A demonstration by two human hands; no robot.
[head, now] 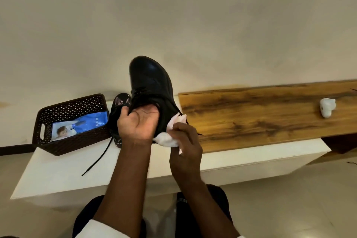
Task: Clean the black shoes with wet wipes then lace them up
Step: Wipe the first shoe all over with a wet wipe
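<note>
Head view: left hand (138,121) grips black shoe (152,87) at collar, toe raised. Right hand (184,145) pinches white wipe (170,140) against heel. Second shoe (117,112) beside basket (71,106).

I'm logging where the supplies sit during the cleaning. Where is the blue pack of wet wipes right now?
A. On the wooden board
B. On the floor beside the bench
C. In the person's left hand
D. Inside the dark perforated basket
D: the blue wet wipes pack lies inside the dark perforated basket at the left of the white bench, away from both hands.
</note>
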